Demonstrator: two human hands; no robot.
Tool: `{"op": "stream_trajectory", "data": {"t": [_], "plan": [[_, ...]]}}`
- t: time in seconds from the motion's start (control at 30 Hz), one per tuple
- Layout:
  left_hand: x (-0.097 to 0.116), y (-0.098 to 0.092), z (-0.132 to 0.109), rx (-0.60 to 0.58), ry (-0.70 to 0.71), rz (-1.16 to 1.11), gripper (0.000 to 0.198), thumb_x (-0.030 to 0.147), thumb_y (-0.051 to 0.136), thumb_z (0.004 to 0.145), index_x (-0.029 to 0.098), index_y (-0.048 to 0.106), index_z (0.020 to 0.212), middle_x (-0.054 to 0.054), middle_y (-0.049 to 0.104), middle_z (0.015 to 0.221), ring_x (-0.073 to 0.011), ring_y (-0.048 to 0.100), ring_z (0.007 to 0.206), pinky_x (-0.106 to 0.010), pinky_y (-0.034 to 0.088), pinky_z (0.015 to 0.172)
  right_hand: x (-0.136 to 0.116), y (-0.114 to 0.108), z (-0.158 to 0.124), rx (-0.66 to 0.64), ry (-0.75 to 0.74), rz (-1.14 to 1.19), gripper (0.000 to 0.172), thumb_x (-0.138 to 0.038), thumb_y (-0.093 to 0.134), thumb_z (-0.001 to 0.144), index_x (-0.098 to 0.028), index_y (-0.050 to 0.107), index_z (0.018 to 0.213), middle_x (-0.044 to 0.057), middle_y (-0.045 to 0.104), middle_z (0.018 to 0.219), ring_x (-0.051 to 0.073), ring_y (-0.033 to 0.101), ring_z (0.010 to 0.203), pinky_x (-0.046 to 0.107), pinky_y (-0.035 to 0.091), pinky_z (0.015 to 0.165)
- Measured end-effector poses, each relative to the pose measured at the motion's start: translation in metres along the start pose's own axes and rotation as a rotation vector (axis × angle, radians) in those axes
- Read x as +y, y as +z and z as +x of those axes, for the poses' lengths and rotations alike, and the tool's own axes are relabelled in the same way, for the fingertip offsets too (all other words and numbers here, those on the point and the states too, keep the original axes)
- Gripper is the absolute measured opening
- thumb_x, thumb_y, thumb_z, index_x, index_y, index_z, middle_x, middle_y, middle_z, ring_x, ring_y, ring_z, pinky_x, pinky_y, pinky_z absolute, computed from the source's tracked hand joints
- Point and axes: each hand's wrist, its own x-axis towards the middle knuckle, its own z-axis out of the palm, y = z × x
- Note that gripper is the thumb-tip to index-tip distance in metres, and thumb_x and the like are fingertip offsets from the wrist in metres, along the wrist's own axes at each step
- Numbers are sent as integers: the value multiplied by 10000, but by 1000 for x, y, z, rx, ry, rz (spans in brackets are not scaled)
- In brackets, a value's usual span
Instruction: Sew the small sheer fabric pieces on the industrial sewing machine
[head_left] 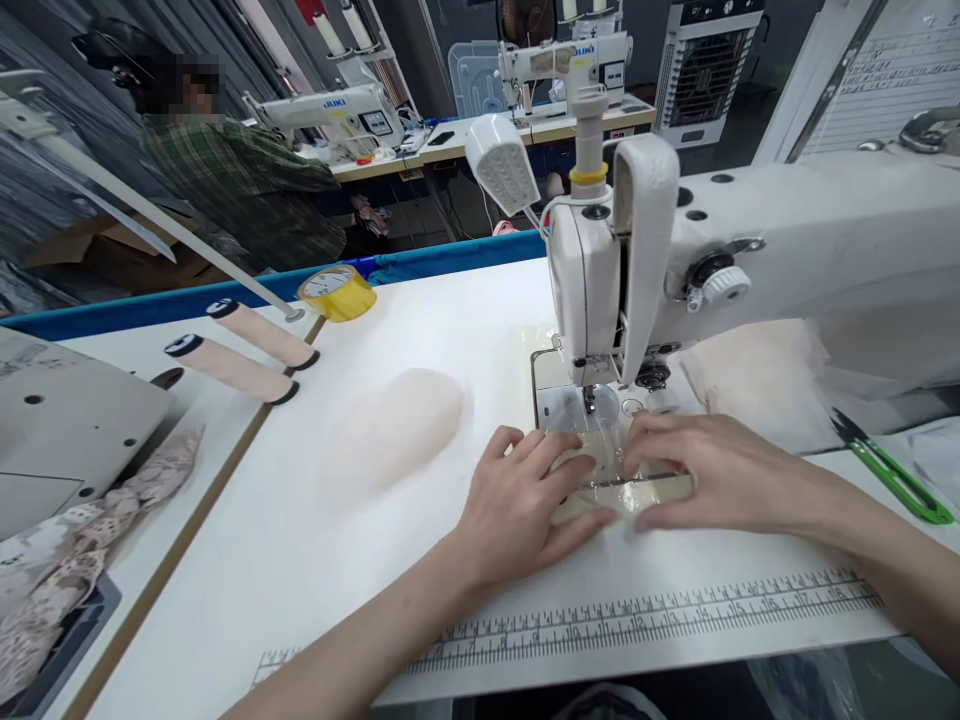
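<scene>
My left hand (529, 495) lies palm down at the front left of the needle plate, fingers spread and thumb stretched out to the right. To the right of the plate, my right hand (701, 475) rests with its fingers bent down and its thumb apart from them. Between both hands, something thin and see-through, perhaps sheer fabric (604, 450), lies in front of the presser foot (589, 398); its edges are hard to make out. Above stands the white sewing machine (600, 270). A pale sheer fabric piece (405, 425) lies left of my left hand.
Green-handled thread snips (896, 475) lie at the right, near pale fabric (757, 375) behind my right hand. Two thread cones (232, 365) and yellow tape (337, 292) are at the left. A printed ruler (570, 625) runs along the front edge. A person (240, 180) sits beyond.
</scene>
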Motion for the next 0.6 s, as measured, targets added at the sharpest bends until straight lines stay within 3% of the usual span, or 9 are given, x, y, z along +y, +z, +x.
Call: {"op": "stream_trajectory", "data": {"t": [0.07,0.13,0.23,0.33,0.47,0.6], "plan": [[-1,-4,-2,-73,46,-59,325,471,542,882,179,639,988,-62,677,1017,-161,615,748,-330,371,661,-1,-4,-4,-93,-2,64,144,-345,688,764,-265,636,872,-40,643,962,144,605,710,261,404,571],[-1,-7,-1,-118,44,-109,189,329,517,922,178,626,954,-47,674,1021,-135,623,751,-301,386,644,-1,-6,-5,-102,25,128,24,-253,594,836,-250,611,821,-40,647,870,133,607,687,255,401,569],[1,-13,5,-170,-74,-225,160,178,432,948,178,590,918,-21,678,942,-121,611,737,-271,425,652,2,-6,-2,-81,132,341,149,-283,472,918,-226,567,818,-41,626,676,114,589,567,237,405,517],[3,-21,17,-258,-204,-255,146,189,430,945,175,569,903,-4,648,798,-141,581,689,-266,434,605,5,-4,1,14,179,455,184,-313,437,931,-214,556,833,-25,636,694,112,593,570,225,418,501],[2,-23,34,-342,-225,-200,131,182,538,875,162,596,991,-26,617,865,-150,575,694,-261,437,571,3,6,4,163,83,174,65,-250,567,846,-221,622,865,-37,616,670,113,547,551,230,353,466],[-4,-18,49,-416,-285,-144,254,72,499,837,187,670,985,-10,544,788,-129,543,632,-248,413,539,2,18,7,518,-43,-130,219,-128,499,861,-211,695,910,4,649,756,120,578,626,226,320,464]]}}
